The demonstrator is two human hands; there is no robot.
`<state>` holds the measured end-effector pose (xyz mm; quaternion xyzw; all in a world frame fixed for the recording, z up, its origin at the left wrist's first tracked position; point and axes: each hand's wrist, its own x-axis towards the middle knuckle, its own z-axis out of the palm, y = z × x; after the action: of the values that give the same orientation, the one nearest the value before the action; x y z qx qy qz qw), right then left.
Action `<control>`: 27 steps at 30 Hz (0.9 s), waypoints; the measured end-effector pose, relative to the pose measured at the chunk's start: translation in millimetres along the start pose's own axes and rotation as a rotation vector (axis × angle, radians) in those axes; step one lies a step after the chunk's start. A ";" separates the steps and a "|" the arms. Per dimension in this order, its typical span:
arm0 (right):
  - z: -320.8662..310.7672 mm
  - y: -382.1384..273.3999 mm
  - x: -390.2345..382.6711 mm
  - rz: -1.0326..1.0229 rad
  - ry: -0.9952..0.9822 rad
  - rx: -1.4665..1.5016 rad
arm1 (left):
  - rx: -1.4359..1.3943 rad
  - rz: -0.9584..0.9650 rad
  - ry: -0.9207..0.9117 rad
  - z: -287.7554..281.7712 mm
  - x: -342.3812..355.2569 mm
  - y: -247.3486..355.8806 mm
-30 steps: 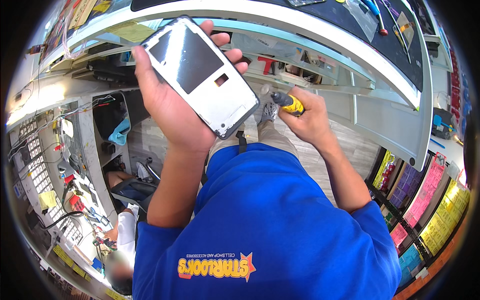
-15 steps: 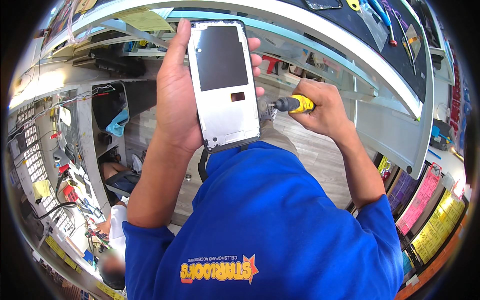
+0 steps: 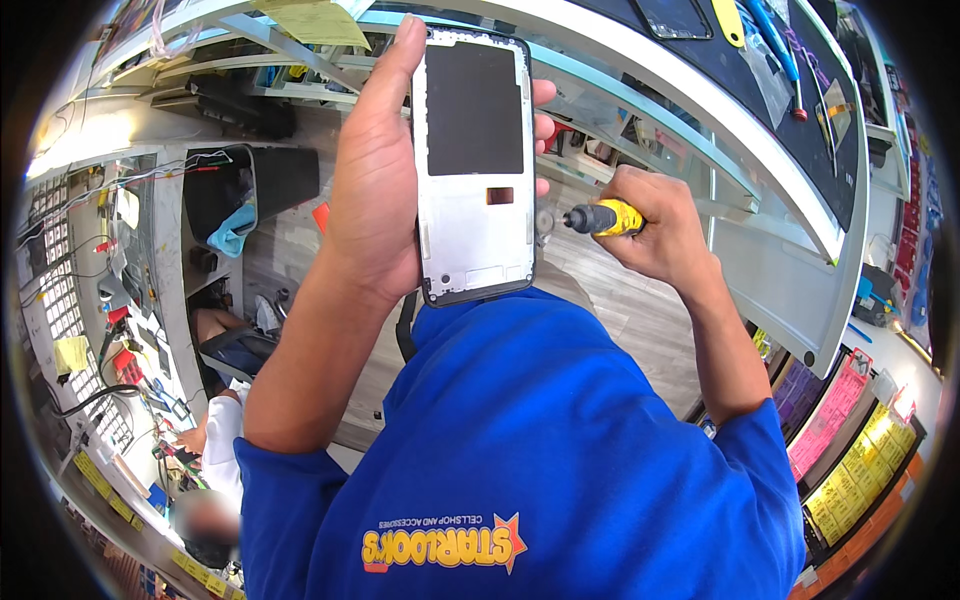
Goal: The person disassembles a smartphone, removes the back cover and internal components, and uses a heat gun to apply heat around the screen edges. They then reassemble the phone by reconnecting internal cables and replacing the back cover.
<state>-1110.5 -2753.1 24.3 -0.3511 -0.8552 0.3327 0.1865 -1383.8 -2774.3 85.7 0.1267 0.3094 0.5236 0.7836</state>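
A phone frame (image 3: 478,225), silvery with a large dark rectangle and a small cut-out, is held upright in my left hand (image 3: 375,195). The thumb lies along its left edge and the fingertips wrap round the right edge. My right hand (image 3: 655,225) is closed around a small yellow and black rotary tool (image 3: 612,218). Its round grey disc tip (image 3: 545,222) points left toward the phone frame's lower right side. Whether the disc touches the edge I cannot tell.
A white-edged bench with a black mat (image 3: 690,75) crosses the top right, holding a blue-handled tool (image 3: 768,35) and other parts. A black bin (image 3: 220,200) with a light blue cloth (image 3: 233,230) stands left. Another person (image 3: 222,440) sits at the cluttered left bench.
The phone frame and both hands appear slightly farther right in view. The rotary tool stays beside the frame's right side, and both grips are the same.
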 end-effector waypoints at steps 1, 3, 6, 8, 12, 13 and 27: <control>0.1 -0.2 0.3 0.004 0.014 -0.006 | -0.053 -0.005 -0.066 0.5 -2.2 1.4; 0.3 -0.5 0.8 0.001 0.007 -0.003 | -0.090 -0.002 -0.124 1.3 -3.5 2.3; 1.1 -1.1 1.3 -0.012 -0.025 0.007 | -0.047 0.050 -0.078 1.4 -3.5 0.4; 1.7 -0.8 2.4 -0.010 -0.003 -0.013 | -0.037 0.087 -0.050 1.3 -2.9 -2.0; 1.2 -0.8 4.2 -0.009 0.030 -0.014 | -0.046 0.052 -0.062 -0.3 -3.1 -0.4; 0.9 -1.2 4.1 -0.021 0.010 -0.010 | -0.027 0.091 -0.035 1.1 -2.5 -3.3; 1.1 -0.3 9.8 -0.021 0.005 -0.046 | -0.039 0.068 -0.051 -1.9 -4.7 1.7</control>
<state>-1118.0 -2746.6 24.6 -0.3469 -0.8658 0.3102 0.1841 -1387.5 -2778.1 86.8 0.1352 0.2745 0.5525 0.7753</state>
